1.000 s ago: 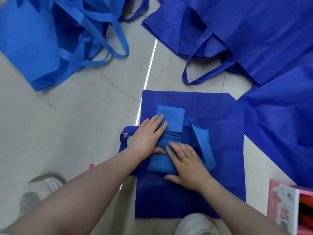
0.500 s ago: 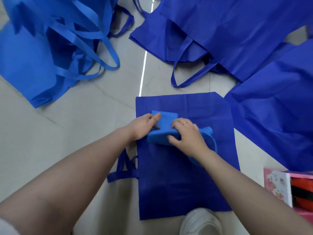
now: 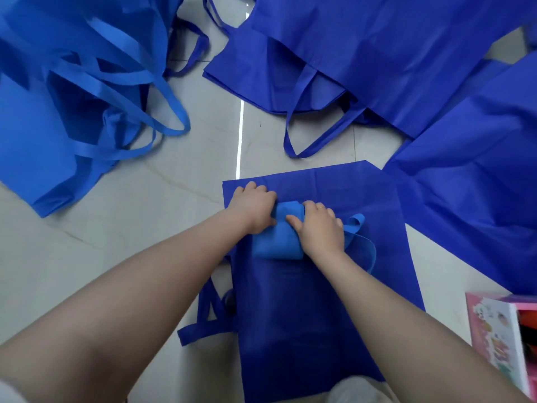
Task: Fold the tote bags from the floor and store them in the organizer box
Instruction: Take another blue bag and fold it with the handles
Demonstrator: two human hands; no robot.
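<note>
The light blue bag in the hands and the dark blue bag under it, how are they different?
The light blue bag is folded into a small bundle; the dark blue bag lies spread flat. Both hands, left hand and right hand, grip the light one; the dark one just lies on the floor. Both have strap handles.

Folded bundle (image 3: 276, 237) is a lighter, brighter blue, its loose handle strap (image 3: 359, 237) the same shade; it sits on a flat tote (image 3: 319, 301) of deep royal blue, plain, no print. Pile of totes at upper left (image 3: 58, 112) matches the lighter blue with glossy-looking straps, while the totes at upper right (image 3: 377, 53) and the 1 at far right (image 3: 479, 184) are the darker royal blue, all unpatterned. Floor (image 3: 116, 242) is pale grey-beige with faint veining and 1 bright white seam line; organizer box (image 3: 499, 344) is pink with a white panel carrying small multicoloured cartoon prints, orange-red and black showing inside.
</note>
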